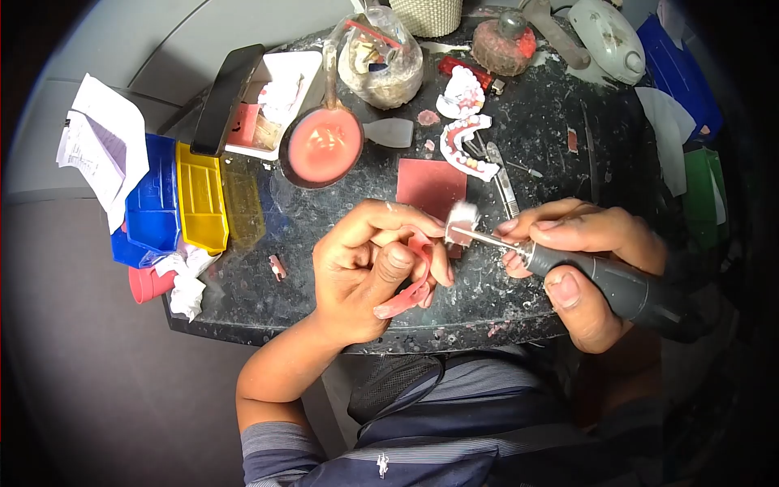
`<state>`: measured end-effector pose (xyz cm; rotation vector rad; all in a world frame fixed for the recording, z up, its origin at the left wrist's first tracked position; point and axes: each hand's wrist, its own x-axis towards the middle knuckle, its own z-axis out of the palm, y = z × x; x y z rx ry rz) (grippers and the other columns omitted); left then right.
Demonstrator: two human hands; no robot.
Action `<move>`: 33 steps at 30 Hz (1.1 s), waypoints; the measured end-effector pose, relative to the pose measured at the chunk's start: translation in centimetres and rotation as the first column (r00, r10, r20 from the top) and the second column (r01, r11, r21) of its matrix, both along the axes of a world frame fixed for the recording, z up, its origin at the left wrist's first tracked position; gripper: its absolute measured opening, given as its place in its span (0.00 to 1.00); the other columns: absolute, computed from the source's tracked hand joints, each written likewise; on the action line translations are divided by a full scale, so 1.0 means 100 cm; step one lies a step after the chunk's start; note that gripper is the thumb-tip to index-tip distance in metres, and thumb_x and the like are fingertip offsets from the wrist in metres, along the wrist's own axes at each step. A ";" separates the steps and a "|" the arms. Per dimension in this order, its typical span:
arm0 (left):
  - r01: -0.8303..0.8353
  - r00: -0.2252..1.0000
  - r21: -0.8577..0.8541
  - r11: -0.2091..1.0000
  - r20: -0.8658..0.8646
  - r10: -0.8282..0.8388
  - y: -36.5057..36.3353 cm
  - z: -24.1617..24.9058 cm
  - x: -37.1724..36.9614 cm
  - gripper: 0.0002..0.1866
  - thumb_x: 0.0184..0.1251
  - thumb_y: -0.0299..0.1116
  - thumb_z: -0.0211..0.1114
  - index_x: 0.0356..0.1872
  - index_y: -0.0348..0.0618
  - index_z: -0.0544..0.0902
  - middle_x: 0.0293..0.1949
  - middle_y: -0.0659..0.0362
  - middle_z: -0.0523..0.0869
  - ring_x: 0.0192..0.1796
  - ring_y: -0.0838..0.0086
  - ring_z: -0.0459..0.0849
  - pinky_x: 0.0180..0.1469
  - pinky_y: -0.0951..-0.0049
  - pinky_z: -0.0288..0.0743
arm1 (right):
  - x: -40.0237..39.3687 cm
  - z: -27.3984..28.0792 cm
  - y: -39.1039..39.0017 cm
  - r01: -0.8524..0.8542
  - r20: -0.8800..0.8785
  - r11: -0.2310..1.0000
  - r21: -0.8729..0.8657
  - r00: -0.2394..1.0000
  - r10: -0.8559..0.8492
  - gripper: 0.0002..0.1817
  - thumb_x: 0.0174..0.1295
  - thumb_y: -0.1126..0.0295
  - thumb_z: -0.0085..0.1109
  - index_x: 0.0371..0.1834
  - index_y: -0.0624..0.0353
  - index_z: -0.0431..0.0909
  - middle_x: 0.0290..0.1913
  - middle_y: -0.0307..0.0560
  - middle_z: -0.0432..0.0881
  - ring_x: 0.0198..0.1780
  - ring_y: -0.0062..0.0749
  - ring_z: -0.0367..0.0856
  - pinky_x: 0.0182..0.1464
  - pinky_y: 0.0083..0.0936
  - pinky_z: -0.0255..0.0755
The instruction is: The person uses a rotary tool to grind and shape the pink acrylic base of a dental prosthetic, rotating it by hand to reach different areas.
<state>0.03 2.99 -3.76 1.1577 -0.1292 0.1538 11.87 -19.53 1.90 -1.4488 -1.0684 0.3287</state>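
Above the table's (519,312) near edge, the left hand (357,272) pinches a pink strip (406,301) (presumably steadying it) while the right hand (604,237) grips a rotary tool (610,282).

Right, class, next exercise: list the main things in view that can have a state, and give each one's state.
Left hand: fingers bent, holding the pink strip
Pink strip: curved
Right hand: gripping the power tool
Power tool: held, tip blurred, perhaps spinning
Box: open, black lid raised
Pan: holding pink material, melted or set unclear
Pink sheet: lying flat
Tissue: crumpled
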 end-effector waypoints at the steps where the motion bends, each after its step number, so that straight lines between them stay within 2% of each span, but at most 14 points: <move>1: -0.001 1.000 -0.001 1.000 -0.001 0.001 -0.001 0.000 0.000 0.20 0.84 0.42 0.57 0.57 0.30 0.76 0.36 0.45 0.88 0.26 0.81 0.79 0.32 0.78 0.78 | 0.002 0.001 0.001 -0.023 0.015 1.000 -0.005 1.000 0.023 0.15 0.71 0.73 0.59 0.56 0.69 0.73 0.43 0.68 0.85 0.46 0.41 0.88 0.56 0.43 0.83; 3: -0.032 0.999 -0.010 0.999 0.006 0.032 -0.004 0.001 0.000 0.16 0.83 0.36 0.58 0.57 0.30 0.76 0.39 0.45 0.89 0.27 0.82 0.80 0.32 0.79 0.78 | 0.004 0.000 0.002 -0.047 0.030 0.999 -0.010 0.998 0.048 0.15 0.71 0.74 0.59 0.56 0.70 0.74 0.42 0.68 0.86 0.46 0.42 0.88 0.56 0.43 0.84; 4: -0.033 0.999 -0.011 0.999 0.005 0.033 -0.005 0.002 0.000 0.16 0.83 0.36 0.58 0.57 0.30 0.76 0.39 0.45 0.89 0.27 0.82 0.80 0.32 0.79 0.78 | 0.005 0.000 0.004 -0.062 0.049 0.998 0.000 0.997 0.062 0.14 0.70 0.75 0.59 0.55 0.70 0.74 0.40 0.67 0.86 0.45 0.44 0.89 0.54 0.41 0.85; 6: -0.083 0.995 0.215 0.973 -0.033 0.093 -0.005 0.004 -0.001 0.19 0.82 0.42 0.59 0.55 0.32 0.74 0.37 0.43 0.87 0.28 0.70 0.85 0.31 0.70 0.82 | 0.006 -0.004 0.008 -0.077 0.068 0.997 0.009 0.995 0.077 0.14 0.69 0.76 0.59 0.55 0.71 0.74 0.39 0.67 0.87 0.44 0.45 0.90 0.52 0.40 0.86; 7: -0.080 0.996 0.194 0.978 -0.027 0.087 -0.006 0.006 -0.002 0.16 0.82 0.37 0.60 0.54 0.31 0.74 0.39 0.43 0.88 0.29 0.69 0.86 0.32 0.69 0.83 | 0.006 -0.008 0.009 -0.067 0.112 0.997 0.038 0.992 0.062 0.14 0.68 0.77 0.59 0.54 0.72 0.75 0.40 0.68 0.87 0.44 0.45 0.91 0.51 0.39 0.86; 9: -0.080 0.995 0.244 0.966 -0.042 0.093 -0.005 0.010 -0.003 0.15 0.82 0.35 0.60 0.54 0.30 0.75 0.40 0.44 0.88 0.32 0.70 0.87 0.34 0.69 0.83 | -0.002 -0.014 0.014 -0.057 0.156 0.996 0.067 0.987 0.046 0.13 0.68 0.78 0.59 0.54 0.72 0.75 0.41 0.68 0.88 0.43 0.44 0.92 0.50 0.37 0.87; 11: -0.080 0.993 0.294 0.952 -0.056 0.101 -0.003 0.011 -0.004 0.14 0.82 0.34 0.60 0.54 0.30 0.75 0.42 0.44 0.89 0.34 0.70 0.88 0.36 0.70 0.84 | -0.017 -0.017 0.019 0.210 -0.041 0.972 0.109 0.978 -0.207 0.11 0.56 0.80 0.71 0.42 0.71 0.85 0.40 0.60 0.90 0.36 0.36 0.93 0.40 0.24 0.87; 13: -0.118 0.991 0.458 0.881 -0.004 0.135 -0.002 0.010 -0.005 0.12 0.81 0.31 0.61 0.53 0.29 0.77 0.44 0.45 0.89 0.39 0.71 0.89 0.42 0.72 0.84 | -0.017 -0.018 0.020 0.207 -0.030 0.973 0.106 0.978 -0.205 0.10 0.56 0.80 0.71 0.42 0.71 0.85 0.38 0.58 0.90 0.36 0.34 0.93 0.39 0.22 0.87; 15: -0.132 0.989 0.477 0.869 0.008 0.145 -0.004 0.010 -0.006 0.13 0.81 0.32 0.62 0.52 0.30 0.78 0.44 0.46 0.90 0.40 0.71 0.90 0.44 0.73 0.84 | -0.018 -0.019 0.022 0.205 -0.018 0.974 0.102 0.979 -0.204 0.10 0.57 0.80 0.71 0.41 0.71 0.86 0.37 0.56 0.91 0.35 0.32 0.93 0.39 0.20 0.86; 17: -0.144 0.988 0.495 0.857 0.020 0.155 -0.005 0.012 -0.006 0.13 0.80 0.32 0.62 0.52 0.30 0.79 0.45 0.47 0.90 0.41 0.72 0.90 0.46 0.73 0.83 | -0.021 -0.019 0.023 0.249 -0.084 0.966 0.073 0.966 -0.243 0.09 0.58 0.78 0.71 0.41 0.70 0.86 0.34 0.51 0.91 0.34 0.28 0.92 0.38 0.19 0.85; 24: -0.149 0.988 0.506 0.850 0.051 0.143 -0.007 0.009 -0.004 0.12 0.81 0.31 0.62 0.52 0.29 0.79 0.44 0.48 0.89 0.41 0.71 0.90 0.46 0.73 0.83 | -0.017 -0.013 0.018 0.214 -0.120 0.976 -0.022 0.969 -0.216 0.09 0.61 0.77 0.70 0.42 0.70 0.86 0.32 0.49 0.91 0.33 0.25 0.92 0.36 0.18 0.83; 26: -0.143 0.989 0.482 0.864 0.028 0.148 -0.007 0.008 -0.005 0.12 0.81 0.31 0.61 0.52 0.29 0.79 0.44 0.48 0.89 0.41 0.71 0.90 0.46 0.72 0.84 | -0.017 -0.016 0.018 0.202 -0.103 0.979 0.001 0.974 -0.201 0.09 0.61 0.76 0.70 0.42 0.69 0.86 0.32 0.49 0.91 0.32 0.24 0.91 0.35 0.18 0.83; 30: -0.179 0.984 0.558 0.810 0.103 0.147 -0.004 0.007 -0.003 0.12 0.81 0.31 0.61 0.52 0.29 0.78 0.43 0.47 0.89 0.40 0.71 0.89 0.44 0.72 0.84 | -0.016 -0.017 0.019 0.195 -0.088 0.981 0.007 0.977 -0.194 0.09 0.60 0.76 0.70 0.42 0.69 0.86 0.32 0.48 0.91 0.32 0.25 0.92 0.35 0.18 0.83; 33: -0.169 0.985 0.559 0.812 0.108 0.131 -0.002 0.007 -0.004 0.13 0.82 0.33 0.61 0.52 0.29 0.77 0.41 0.47 0.88 0.38 0.72 0.89 0.41 0.71 0.83 | -0.014 -0.020 0.020 0.211 0.021 0.975 0.069 0.977 -0.213 0.09 0.60 0.77 0.70 0.42 0.69 0.86 0.33 0.48 0.91 0.32 0.26 0.92 0.35 0.19 0.84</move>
